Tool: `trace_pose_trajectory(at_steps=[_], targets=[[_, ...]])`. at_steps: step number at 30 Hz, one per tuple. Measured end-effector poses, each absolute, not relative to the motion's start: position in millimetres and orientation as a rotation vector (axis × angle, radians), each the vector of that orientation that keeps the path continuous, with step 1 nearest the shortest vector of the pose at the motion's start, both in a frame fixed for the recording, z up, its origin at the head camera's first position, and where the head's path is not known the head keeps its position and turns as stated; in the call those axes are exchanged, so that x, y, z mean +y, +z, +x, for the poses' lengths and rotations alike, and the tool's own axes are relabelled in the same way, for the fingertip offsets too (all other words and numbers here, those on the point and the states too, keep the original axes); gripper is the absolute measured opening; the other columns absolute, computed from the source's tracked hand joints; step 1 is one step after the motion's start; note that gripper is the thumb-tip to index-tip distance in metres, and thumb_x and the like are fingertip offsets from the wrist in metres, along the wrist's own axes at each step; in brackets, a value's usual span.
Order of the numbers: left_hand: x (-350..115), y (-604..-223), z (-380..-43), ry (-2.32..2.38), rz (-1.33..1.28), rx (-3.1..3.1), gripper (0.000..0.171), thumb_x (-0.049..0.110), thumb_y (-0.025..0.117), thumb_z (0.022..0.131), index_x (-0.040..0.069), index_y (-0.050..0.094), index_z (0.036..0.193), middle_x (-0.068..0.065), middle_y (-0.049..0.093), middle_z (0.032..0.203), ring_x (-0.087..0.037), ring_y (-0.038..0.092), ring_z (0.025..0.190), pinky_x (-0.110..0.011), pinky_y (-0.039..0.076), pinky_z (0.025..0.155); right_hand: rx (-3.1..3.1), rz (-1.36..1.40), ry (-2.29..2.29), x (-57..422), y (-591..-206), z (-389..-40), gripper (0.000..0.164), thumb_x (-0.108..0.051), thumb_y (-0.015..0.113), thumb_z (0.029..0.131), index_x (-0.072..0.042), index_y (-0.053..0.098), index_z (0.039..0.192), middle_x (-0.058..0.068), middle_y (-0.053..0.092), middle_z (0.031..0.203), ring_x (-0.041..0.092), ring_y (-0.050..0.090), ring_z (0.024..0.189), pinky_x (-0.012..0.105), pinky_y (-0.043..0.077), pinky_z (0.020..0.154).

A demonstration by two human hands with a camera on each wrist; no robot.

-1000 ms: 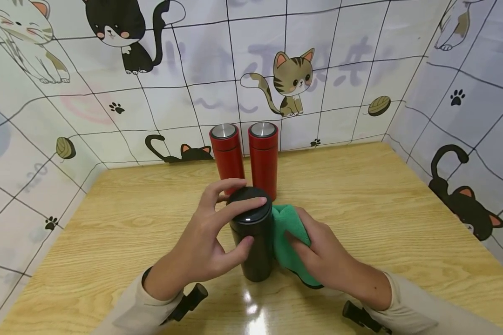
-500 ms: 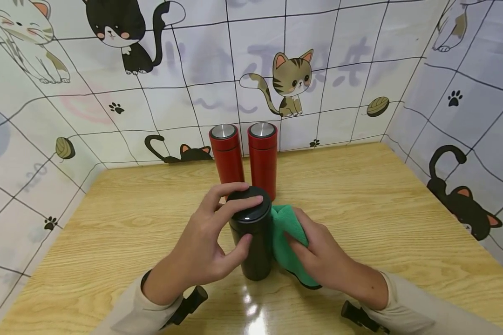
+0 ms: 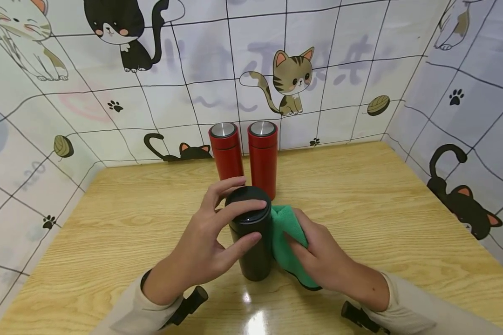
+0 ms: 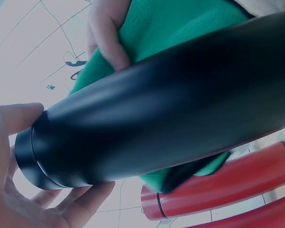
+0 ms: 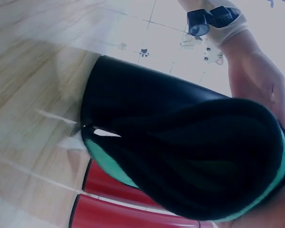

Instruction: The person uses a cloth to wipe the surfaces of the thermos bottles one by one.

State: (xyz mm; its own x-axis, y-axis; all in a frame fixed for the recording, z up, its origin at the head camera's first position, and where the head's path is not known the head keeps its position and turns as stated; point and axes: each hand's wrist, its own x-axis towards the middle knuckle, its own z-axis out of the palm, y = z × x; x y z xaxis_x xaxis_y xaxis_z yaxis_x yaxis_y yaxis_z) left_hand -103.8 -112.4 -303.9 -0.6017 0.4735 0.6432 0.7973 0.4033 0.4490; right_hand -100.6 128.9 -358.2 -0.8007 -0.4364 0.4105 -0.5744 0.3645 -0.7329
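Note:
A black thermos [image 3: 255,256] stands upright on the wooden table; in the left wrist view the same thermos [image 4: 156,109] fills the middle. My left hand [image 3: 205,237] grips it around the lid end, with the thumb on the near side and fingers over the lid's top and far side. Against its right side, my right hand [image 3: 324,253] holds a green cloth [image 3: 291,225] with a black edge. The left wrist view shows the cloth [image 4: 175,28] coming out on both sides of the thermos. From the right wrist, the cloth's dark folded side [image 5: 213,166] hides part of the thermos.
Two red thermoses with silver lid tops, the left one [image 3: 227,158] and the right one [image 3: 263,160], stand side by side just behind the black one. A white wall sheet [image 3: 339,28] with printed cats encloses the table [image 3: 360,186] at the back and sides.
My left thumb has shifted slightly right across the black thermos, and its index fingertip a little too. The right hand and the cloth stay almost where they were.

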Motion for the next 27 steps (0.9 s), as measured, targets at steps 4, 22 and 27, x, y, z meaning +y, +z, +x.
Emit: trace_pose_trajectory(at_steps=[4, 22, 27], targets=[[-113.5, -302.9, -103.2, -1.092, -1.085, -2.281, 0.04, 0.023, 0.075, 0.09, 0.023, 0.066, 0.129, -0.011, 0.04, 0.147, -0.024, 0.036, 0.139, -0.045, 0.046, 0.106, -2.35, 0.865, 1.418, 128.8, -356.3, -96.3, 0.044, 0.005, 0.052, 0.097, -0.011, 0.049, 0.138, 0.005, 0.068, 0.124, 0.006, 0.065, 0.103, 0.024, 0.057, 0.086], [-113.4, -305.7, -107.0, -1.15, -1.152, -2.335, 0.06, 0.015, 0.085, 0.08, 0.014, 0.049, 0.128, -0.008, 0.034, 0.153, -0.024, 0.045, 0.138, -0.038, 0.049, 0.108, -2.36, 0.937, 1.357, 128.8, -360.0, -99.7, 0.046, 0.006, 0.053, 0.097, -0.011, 0.049, 0.139, 0.007, 0.066, 0.13, 0.009, 0.066, 0.109, 0.028, 0.058, 0.088], [-117.4, -300.3, -107.3, -1.157, -1.163, -2.385, 0.067, 0.014, 0.084, 0.08, 0.014, 0.046, 0.135, -0.003, 0.036, 0.156, -0.02, 0.045, 0.14, -0.036, 0.046, 0.111, -2.425, 0.989, 1.372, 128.8, -359.3, -101.0, 0.044, 0.003, 0.049, 0.1, -0.014, 0.047, 0.14, 0.004, 0.064, 0.131, 0.008, 0.064, 0.108, 0.027, 0.057, 0.089]])
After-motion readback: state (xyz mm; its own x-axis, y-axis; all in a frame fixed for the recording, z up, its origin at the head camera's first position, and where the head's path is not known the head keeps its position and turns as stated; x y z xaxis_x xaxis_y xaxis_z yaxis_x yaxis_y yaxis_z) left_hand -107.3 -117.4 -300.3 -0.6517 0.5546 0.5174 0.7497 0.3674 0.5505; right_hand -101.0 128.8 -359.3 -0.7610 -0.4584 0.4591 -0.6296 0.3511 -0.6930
